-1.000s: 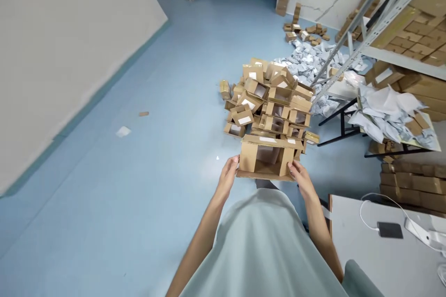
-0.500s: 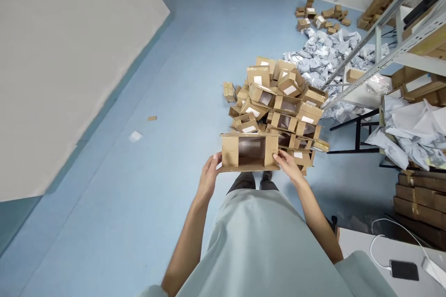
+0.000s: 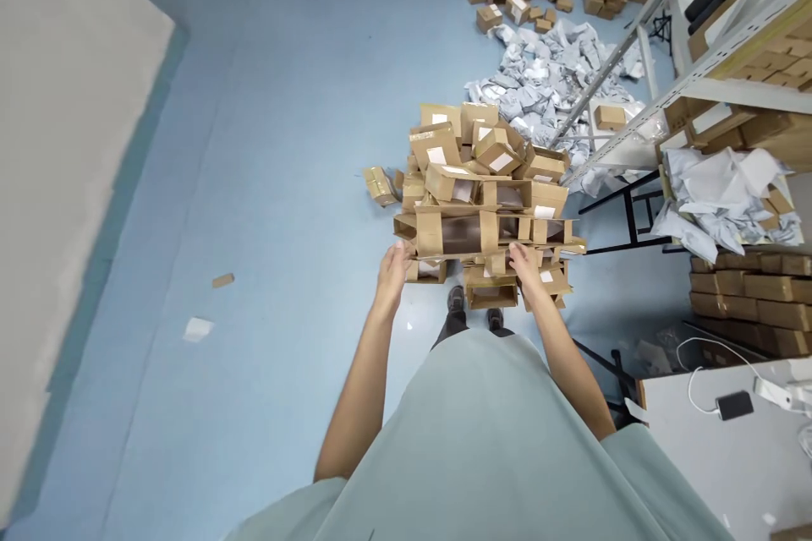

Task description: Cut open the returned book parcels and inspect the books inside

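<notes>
An open-ended cardboard box (image 3: 461,234) lies along the near side of a heap of similar brown boxes (image 3: 501,154), its dark opening facing up toward me. My left hand (image 3: 392,275) is just off its left end, open, fingertips beside the heap. On the other side my right hand (image 3: 526,269) is open too, a small gap from the box's right end and over other boxes. Neither hand appears to hold anything. More open boxes, one of them (image 3: 491,296) close to my shoes, lie below the box.
Grey-white mailing bags (image 3: 545,76) cover the floor behind the heap. At right stand a metal rack (image 3: 704,72), a bag-laden stand (image 3: 729,194), stacked cartons (image 3: 754,296) and a white table (image 3: 704,456) with a phone. A pale surface (image 3: 69,127) spans the left.
The box has moved away from me and down onto the heap, and both hands have let go of it. My view has shifted, showing more open boxes near my feet.
</notes>
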{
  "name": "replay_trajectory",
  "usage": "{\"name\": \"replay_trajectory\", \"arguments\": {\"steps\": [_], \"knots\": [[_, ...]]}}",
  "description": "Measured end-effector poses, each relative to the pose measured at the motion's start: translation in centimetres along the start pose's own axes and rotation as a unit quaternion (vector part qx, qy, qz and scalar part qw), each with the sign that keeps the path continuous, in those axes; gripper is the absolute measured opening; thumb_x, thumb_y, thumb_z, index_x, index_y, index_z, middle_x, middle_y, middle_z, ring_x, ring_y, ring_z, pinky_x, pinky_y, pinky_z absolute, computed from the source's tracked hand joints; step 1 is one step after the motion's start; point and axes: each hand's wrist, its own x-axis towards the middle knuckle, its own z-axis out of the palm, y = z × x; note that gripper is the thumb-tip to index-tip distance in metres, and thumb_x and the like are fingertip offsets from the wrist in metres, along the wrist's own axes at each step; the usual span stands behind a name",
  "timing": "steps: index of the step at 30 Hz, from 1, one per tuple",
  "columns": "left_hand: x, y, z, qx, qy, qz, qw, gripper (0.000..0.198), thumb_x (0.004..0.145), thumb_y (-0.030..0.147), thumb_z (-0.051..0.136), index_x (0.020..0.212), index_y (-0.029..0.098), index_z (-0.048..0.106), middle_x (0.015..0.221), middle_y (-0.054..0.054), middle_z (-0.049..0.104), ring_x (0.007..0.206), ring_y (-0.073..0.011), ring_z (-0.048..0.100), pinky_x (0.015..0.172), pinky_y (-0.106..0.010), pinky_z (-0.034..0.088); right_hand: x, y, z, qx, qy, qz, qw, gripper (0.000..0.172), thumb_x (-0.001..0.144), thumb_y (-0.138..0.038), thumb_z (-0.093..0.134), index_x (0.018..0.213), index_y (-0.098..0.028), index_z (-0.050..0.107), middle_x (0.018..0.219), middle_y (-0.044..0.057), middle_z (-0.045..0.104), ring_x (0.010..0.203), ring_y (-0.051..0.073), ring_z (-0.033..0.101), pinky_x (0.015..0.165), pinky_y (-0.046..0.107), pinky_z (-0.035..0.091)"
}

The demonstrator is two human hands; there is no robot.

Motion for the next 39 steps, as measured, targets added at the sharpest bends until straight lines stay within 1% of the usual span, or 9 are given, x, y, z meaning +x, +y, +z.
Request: {"name": "replay_trajectory", "arguments": {"steps": [4,9,14,19,25,28,31,35,39], "knots": [[2.8,0.6,0.6,-0.008,-0.038,0.029,0.999,0.059,0.108,0.067,0.063,0.139,0.017,0.072,0.153,-0.021,0.074,0.146,-0.0333,0.07,0.129,-0.052,0.052,-1.6,0.7,-0.7,0.016,0.057,0.043,0.997,0.071,0.085,-0.079,0.075,0.125,-0.021,0.079,0.138,0.016,0.081,0.131,0.033,0.074,0.116,0.048,0.057],[2.6,-2.3,2.2,0.042,-0.106,-0.006,0.993,0.07,0.097,0.078,0.07,0.133,0.018,0.075,0.143,-0.019,0.079,0.138,-0.0333,0.074,0.123,-0.052,0.056,-6.9,2.8,-2.6,0.043,0.091,0.065,0.993,0.076,0.076,-0.084,0.083,0.119,-0.022,0.083,0.134,0.016,0.084,0.128,0.036,0.076,0.114,0.052,0.059],[-0.7,-5.9,6.0,0.118,-0.19,-0.048,0.973,0.084,0.083,0.089,0.075,0.13,0.019,0.075,0.141,-0.021,0.081,0.134,-0.0358,0.076,0.121,-0.054,0.056,-12.2,4.8,-5.1,0.083,0.147,0.075,0.983,0.08,0.07,-0.09,0.086,0.113,-0.023,0.085,0.129,0.016,0.087,0.126,0.039,0.078,0.113,0.055,0.06],[-6.6,-7.5,12.6,0.18,-0.339,-0.018,0.923,0.08,0.08,0.083,0.08,0.127,0.019,0.077,0.144,-0.022,0.079,0.143,-0.0388,0.072,0.129,-0.056,0.05,-18.5,7.0,-9.8,0.152,0.214,0.057,0.963,0.083,0.07,-0.093,0.086,0.113,-0.023,0.086,0.123,0.016,0.088,0.118,0.038,0.08,0.108,0.055,0.061],[-17.6,-11.2,23.8,0.253,-0.495,0.04,0.83,0.072,0.08,0.075,0.084,0.127,0.021,0.078,0.144,-0.02,0.081,0.144,-0.0385,0.073,0.132,-0.058,0.048,-29.9,14.0,-18.1,0.251,0.343,0.009,0.905,0.078,0.074,-0.093,0.084,0.11,-0.024,0.087,0.112,0.015,0.089,0.112,0.037,0.082,0.103,0.052,0.063],[-25.3,-15.3,29.8,0.297,-0.553,0.06,0.776,0.077,0.08,0.078,0.082,0.131,0.021,0.076,0.147,-0.021,0.079,0.147,-0.0402,0.071,0.133,-0.058,0.048,-36.6,18.9,-22.6,0.299,0.421,-0.011,0.856,0.073,0.075,-0.091,0.086,0.108,-0.026,0.087,0.109,0.012,0.089,0.11,0.036,0.083,0.106,0.054,0.063],[-34.4,-20.0,35.0,0.346,-0.615,0.067,0.706,0.084,0.077,0.085,0.081,0.131,0.021,0.076,0.144,-0.022,0.08,0.144,-0.0429,0.073,0.131,-0.06,0.05,-43.3,23.5,-27.1,0.33,0.502,-0.019,0.799,0.07,0.075,-0.089,0.087,0.105,-0.026,0.088,0.11,0.012,0.089,0.109,0.036,0.084,0.109,0.056,0.063],[-46.9,-25.4,39.1,0.395,-0.702,0.076,0.588,0.09,0.078,0.091,0.076,0.134,0.021,0.076,0.148,-0.021,0.079,0.144,-0.043,0.073,0.131,-0.058,0.051,-51.2,28.0,-32.1,0.357,0.595,-0.013,0.72,0.07,0.075,-0.088,0.089,0.107,-0.026,0.087,0.112,0.013,0.089,0.113,0.037,0.084,0.112,0.056,0.062],[-55.7,-28.8,42.2,0.422,-0.769,0.074,0.474,0.087,0.081,0.09,0.074,0.135,0.022,0.076,0.148,-0.02,0.079,0.142,-0.0419,0.074,0.128,-0.054,0.053,-55.5,31.3,-35.9,0.361,0.663,-0.004,0.655,0.063,0.081,-0.08,0.088,0.116,-0.027,0.087,0.125,0.013,0.087,0.121,0.036,0.082,0.112,0.053,0.064]]}}
